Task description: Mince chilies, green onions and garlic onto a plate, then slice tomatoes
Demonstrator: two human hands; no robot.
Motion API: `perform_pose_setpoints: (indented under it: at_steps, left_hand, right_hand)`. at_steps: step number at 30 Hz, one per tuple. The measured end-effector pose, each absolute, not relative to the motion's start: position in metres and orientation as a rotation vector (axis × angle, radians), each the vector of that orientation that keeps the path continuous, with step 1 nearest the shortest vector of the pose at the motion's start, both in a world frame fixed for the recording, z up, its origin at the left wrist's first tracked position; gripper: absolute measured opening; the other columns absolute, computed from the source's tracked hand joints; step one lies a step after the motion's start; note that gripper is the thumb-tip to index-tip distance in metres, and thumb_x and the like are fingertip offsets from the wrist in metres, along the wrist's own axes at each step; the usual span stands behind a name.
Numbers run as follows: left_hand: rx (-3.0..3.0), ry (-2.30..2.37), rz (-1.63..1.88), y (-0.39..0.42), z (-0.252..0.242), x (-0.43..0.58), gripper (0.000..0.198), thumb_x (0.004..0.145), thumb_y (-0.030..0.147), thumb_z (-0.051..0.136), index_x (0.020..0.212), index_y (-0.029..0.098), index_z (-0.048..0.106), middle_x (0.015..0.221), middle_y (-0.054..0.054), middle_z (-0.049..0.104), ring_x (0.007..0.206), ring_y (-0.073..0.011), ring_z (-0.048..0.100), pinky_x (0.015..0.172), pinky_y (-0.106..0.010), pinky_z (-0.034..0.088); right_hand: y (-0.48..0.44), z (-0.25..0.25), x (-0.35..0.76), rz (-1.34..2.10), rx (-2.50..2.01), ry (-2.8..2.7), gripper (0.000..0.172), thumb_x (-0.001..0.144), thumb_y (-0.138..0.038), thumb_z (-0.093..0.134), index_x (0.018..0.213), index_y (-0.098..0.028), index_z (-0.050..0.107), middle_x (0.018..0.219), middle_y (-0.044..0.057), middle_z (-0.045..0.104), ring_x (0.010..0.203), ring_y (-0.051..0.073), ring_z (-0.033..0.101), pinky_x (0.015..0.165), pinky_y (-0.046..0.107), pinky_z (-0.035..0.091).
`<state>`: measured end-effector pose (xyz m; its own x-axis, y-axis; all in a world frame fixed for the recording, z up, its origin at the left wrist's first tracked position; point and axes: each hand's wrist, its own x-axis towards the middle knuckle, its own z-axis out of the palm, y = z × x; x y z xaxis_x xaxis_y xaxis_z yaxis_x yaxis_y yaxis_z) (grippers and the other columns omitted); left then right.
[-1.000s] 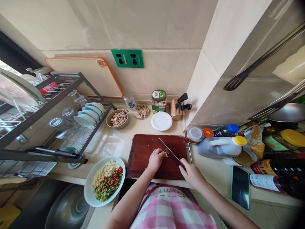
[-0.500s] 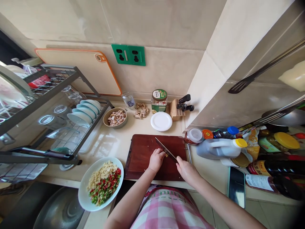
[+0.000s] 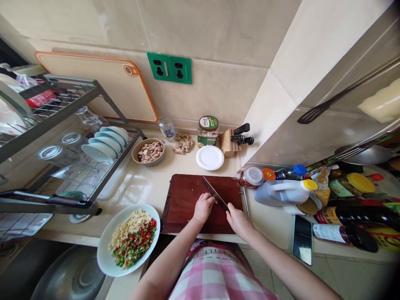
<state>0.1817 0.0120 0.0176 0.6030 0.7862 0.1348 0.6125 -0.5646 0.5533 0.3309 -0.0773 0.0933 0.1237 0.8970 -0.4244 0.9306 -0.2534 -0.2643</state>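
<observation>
On a dark red-brown cutting board [image 3: 181, 202], a knife [image 3: 214, 191] lies slanted, its tip pointing away and to the left. Its handle is wrapped in the closed fingers of my right hand [image 3: 240, 221]. My left hand [image 3: 203, 208] is curled close to the blade's left side, its fingertips pressed on a small yellowish piece of food [image 3: 216, 202], mostly hidden. A few tiny bits are scattered on the board. To the left, a white plate [image 3: 104, 262] holds chopped garlic [image 3: 120, 233] and chopped red and green chillies [image 3: 133, 248].
Behind the board stand a bowl of garlic cloves [image 3: 150, 153], ginger [image 3: 183, 143], a small white plate [image 3: 210, 158] and a knife block [image 3: 229, 143]. A dish rack [image 3: 115, 166] is at left; a jug [image 3: 275, 192], several bottles and a phone [image 3: 302, 239] are at right.
The view has shifted slightly, moving the scene a little left. Both hands stay in nearly the same place on the board, with the knife still beside the left fingertips.
</observation>
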Motion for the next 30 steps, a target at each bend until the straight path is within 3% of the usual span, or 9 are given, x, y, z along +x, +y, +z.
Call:
perform_pose_setpoints:
  at_steps: [5, 20, 26, 30]
  left_hand:
    - [2.373, 1.078, 0.535, 0.013, 0.017, 0.181, 0.027, 0.09, 0.029, 0.041, 0.081, 0.022, 0.066, 0.088, -0.004, 0.058, 0.082, -0.0157, 0.048, 0.075, -0.026, 0.042]
    - [2.389, 1.034, 0.518, 0.021, 0.007, 0.174, 0.02, 0.087, 0.025, 0.048, 0.088, 0.022, 0.067, 0.094, -0.002, 0.065, 0.087, -0.0142, 0.056, 0.082, -0.025, 0.044]
    - [2.493, 1.11, 0.418, 0.028, 0.014, 0.171, 0.02, 0.086, 0.027, 0.05, 0.083, 0.024, 0.069, 0.081, -0.002, 0.063, 0.079, -0.016, 0.052, 0.073, -0.026, 0.044]
    - [2.48, 1.092, 0.428, 0.028, 0.013, 0.172, 0.018, 0.085, 0.026, 0.051, 0.083, 0.024, 0.069, 0.08, -0.002, 0.063, 0.08, -0.0156, 0.052, 0.073, -0.025, 0.044]
  right_hand:
    - [-0.075, 0.098, 0.331, -0.839, 2.28, 1.906, 0.016, 0.091, -0.025, 0.034, 0.1, -0.019, 0.046, 0.08, 0.006, 0.068, 0.071, 0.017, 0.064, 0.053, 0.024, 0.027]
    - [-0.067, 0.094, 0.327, -0.861, 2.334, 1.84, 0.019, 0.091, -0.027, 0.033, 0.103, -0.02, 0.047, 0.085, 0.008, 0.068, 0.077, 0.019, 0.064, 0.056, 0.024, 0.03]
    - [-0.065, 0.096, 0.325, -0.85, 2.359, 1.815, 0.024, 0.091, -0.026, 0.031, 0.109, -0.018, 0.045, 0.087, 0.011, 0.068, 0.077, 0.02, 0.065, 0.058, 0.025, 0.032]
    - [-0.064, 0.097, 0.321, -0.881, 2.347, 1.828, 0.019, 0.09, -0.026, 0.035, 0.102, -0.02, 0.048, 0.086, 0.008, 0.069, 0.078, 0.019, 0.065, 0.058, 0.024, 0.033]
